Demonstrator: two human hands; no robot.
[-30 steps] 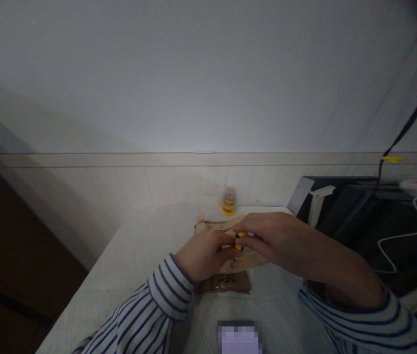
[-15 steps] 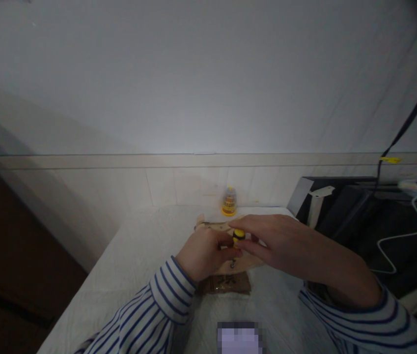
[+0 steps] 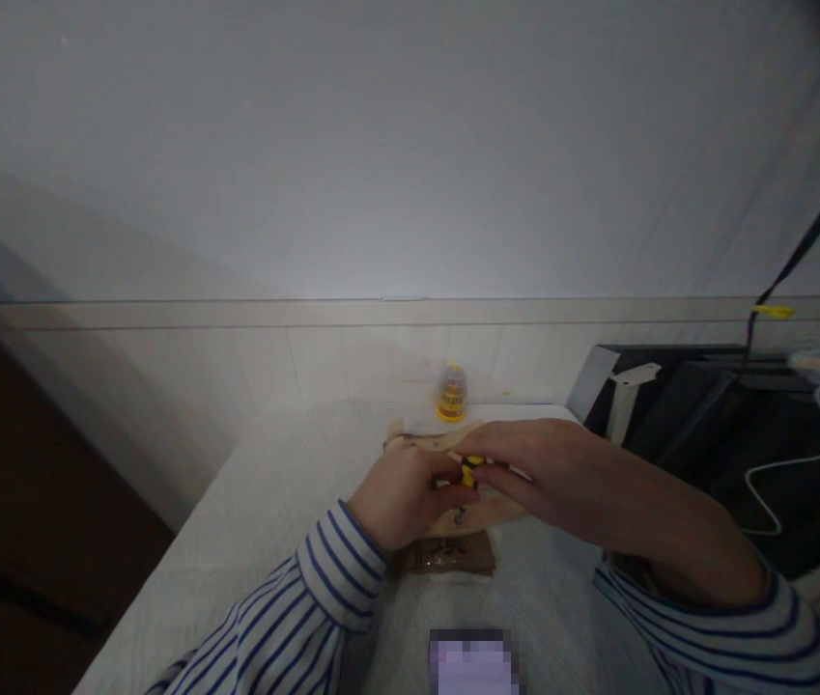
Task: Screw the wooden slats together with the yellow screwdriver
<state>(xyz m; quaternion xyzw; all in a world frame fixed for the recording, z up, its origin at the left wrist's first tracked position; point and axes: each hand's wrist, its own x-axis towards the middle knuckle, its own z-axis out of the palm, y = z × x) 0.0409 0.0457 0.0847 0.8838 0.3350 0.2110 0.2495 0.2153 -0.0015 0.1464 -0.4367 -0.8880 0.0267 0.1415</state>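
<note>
The left hand [image 3: 404, 494] and right hand [image 3: 536, 473] were both nearly closed, fingertips pinching a small yellow-and-black tool [image 3: 470, 471], perhaps a screwdriver, between them. It was above a pale wooden piece [image 3: 500, 512], with a brown packet [image 3: 453, 555] just nearer the person on the table [image 3: 294, 483].

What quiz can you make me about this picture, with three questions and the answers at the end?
1. True or false: the tapered container with the yellow base stands upright near the wall.
2. Which colours does the small piece between the left hand and the right hand show?
a) red and green
b) yellow and black
c) blue and white
3. Fill in: the left sleeve has blue ____.

Key: 1. true; 2. b; 3. stripes
</note>
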